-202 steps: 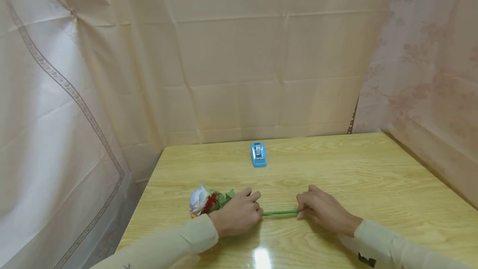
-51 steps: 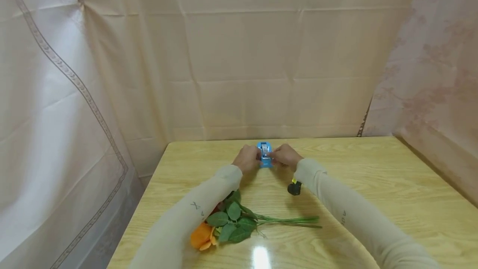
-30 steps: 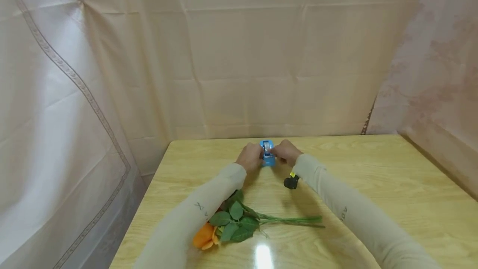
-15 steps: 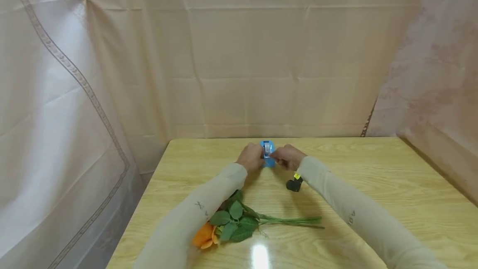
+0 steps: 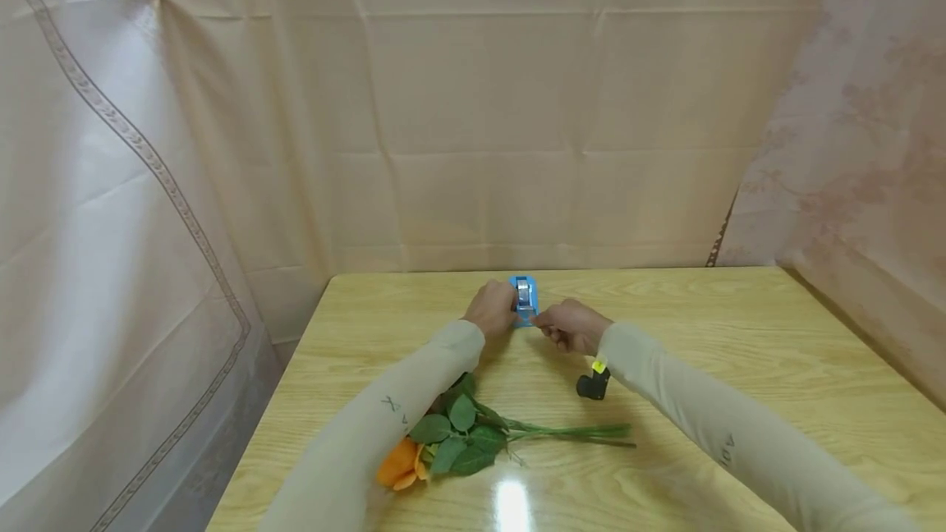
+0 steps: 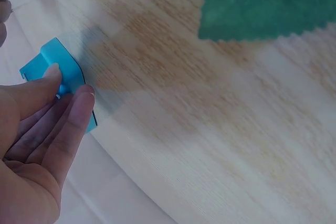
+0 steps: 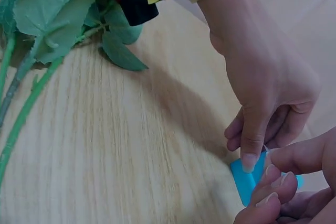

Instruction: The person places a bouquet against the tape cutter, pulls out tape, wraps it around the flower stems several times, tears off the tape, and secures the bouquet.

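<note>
Near the back of the table stands a blue tape dispenser [image 5: 534, 289] with a roll of clear tape [image 5: 523, 294]. My left hand [image 5: 491, 308] grips it from the left side; in the left wrist view, thumb and fingers hold the blue body [image 6: 64, 59]. At its front end my right hand [image 5: 575, 327] has thumb and index finger together, pinching the tape's end, which is barely visible. In the right wrist view both hands meet over the dispenser [image 7: 244, 182]. Artificial flowers [image 5: 452, 433] lie nearer, partly behind my left sleeve.
An orange bloom [image 5: 400, 464] points left, while green stems [image 5: 572, 433] stretch right across the wooden table [image 5: 739, 368]. A black wrist camera [image 5: 594, 384] hangs under my right sleeve. Pale curtains [image 5: 473, 130] enclose the back and sides.
Earlier both hands held the flowers; these now lie on the table and the hands are at the dispenser. Over the last second my right hand has moved from the roll towards the dispenser's near end.
</note>
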`<state>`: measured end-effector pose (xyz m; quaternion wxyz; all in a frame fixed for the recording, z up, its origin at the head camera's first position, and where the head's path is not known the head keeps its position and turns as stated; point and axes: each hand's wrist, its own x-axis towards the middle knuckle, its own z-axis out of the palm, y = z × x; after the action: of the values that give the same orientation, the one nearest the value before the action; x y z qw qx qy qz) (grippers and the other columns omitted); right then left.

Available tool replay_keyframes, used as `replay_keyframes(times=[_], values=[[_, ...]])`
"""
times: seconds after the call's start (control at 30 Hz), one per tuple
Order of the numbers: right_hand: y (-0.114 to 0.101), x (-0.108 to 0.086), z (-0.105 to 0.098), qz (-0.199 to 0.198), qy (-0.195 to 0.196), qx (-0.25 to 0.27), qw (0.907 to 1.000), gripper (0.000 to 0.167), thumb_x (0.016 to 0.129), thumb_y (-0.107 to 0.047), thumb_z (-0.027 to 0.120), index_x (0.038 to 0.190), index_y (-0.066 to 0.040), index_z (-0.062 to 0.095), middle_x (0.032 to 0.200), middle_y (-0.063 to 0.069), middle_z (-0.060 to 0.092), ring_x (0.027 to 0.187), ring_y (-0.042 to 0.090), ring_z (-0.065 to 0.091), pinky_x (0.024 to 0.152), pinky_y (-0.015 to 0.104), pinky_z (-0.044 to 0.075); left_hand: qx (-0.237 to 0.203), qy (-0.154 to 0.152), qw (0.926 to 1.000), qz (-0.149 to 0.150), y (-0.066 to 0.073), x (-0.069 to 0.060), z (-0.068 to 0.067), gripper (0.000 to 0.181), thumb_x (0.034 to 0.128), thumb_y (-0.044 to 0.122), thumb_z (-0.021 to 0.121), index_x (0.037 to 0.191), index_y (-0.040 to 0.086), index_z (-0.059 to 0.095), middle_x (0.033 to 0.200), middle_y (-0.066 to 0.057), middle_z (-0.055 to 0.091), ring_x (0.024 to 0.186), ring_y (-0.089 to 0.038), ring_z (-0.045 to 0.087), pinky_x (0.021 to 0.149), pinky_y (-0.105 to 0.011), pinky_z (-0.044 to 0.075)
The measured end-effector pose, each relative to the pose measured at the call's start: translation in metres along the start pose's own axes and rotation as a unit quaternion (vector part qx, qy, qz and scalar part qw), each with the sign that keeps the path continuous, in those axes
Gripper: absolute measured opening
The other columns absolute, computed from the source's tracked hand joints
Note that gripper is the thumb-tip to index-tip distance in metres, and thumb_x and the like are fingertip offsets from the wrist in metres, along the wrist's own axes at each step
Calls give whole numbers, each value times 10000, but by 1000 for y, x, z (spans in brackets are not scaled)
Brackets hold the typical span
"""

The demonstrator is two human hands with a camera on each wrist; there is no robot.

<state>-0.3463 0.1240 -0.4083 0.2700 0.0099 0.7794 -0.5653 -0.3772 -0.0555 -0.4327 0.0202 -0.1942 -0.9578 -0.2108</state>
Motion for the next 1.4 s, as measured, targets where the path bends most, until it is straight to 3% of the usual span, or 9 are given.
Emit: replay_keyframes(times=[0.2, 0.43, 0.57, 1.1, 1.27, 1.4], values=[[6, -8, 3, -42, -5, -21, 10000, 247, 1010, -145, 618, 783, -49, 607, 649, -10, 517, 553, 77, 420, 540, 220, 377, -43, -39, 10000, -42, 1, 0, 3, 223, 869, 83, 825, 695, 65, 688, 611, 38, 600, 546, -66, 484, 546, -190, 455], [10, -21, 8, 30, -66, -57, 10000, 264, 1015, -162, 610, 771, -61, 601, 651, -19, 513, 562, 78, 419, 548, 216, 374, -95, 14, 9999, -36, 1, 2, 4, 252, 858, 67, 832, 668, 80, 666, 633, 40, 623, 564, -61, 509, 563, -193, 467], [13, -29, 11, 84, -135, -203, 9997, 284, 1022, -197, 611, 768, -71, 599, 648, -24, 509, 563, 81, 410, 547, 220, 366, -11, 56, 10000, 14, 0, 2, 3, 276, 858, 84, 838, 652, 72, 655, 589, 66, 554, 551, -66, 440, 537, -202, 411], [31, -47, 15, -2, -188, 104, 9998, 283, 1022, -214, 617, 759, -107, 607, 679, -24, 509, 577, 95, 371, 544, 231, 331, 342, -21, 9994, -75, 7, 2, 2, 610, 852, 140, 853, 532, 167, 335, 505, 96, 247, 509, -66, 273, 522, -210, 349], [33, -51, 16, -1, -311, 84, 9995, 275, 1022, -202, 612, 765, -108, 589, 692, -20, 502, 582, 100, 350, 547, 230, 313, 382, -19, 9992, -86, 7, 2, 2, 558, 859, 148, 847, 554, 155, 380, 522, 85, 310, 529, -73, 305, 536, -219, 365], [34, -56, 19, -48, -337, 156, 9993, 275, 1024, -186, 598, 763, -104, 577, 692, -18, 494, 571, 91, 334, 537, 219, 299, 264, -18, 9996, -77, 6, 2, 0, 434, 856, 125, 845, 591, 137, 501, 550, 96, 450, 553, -50, 386, 564, -206, 400]])
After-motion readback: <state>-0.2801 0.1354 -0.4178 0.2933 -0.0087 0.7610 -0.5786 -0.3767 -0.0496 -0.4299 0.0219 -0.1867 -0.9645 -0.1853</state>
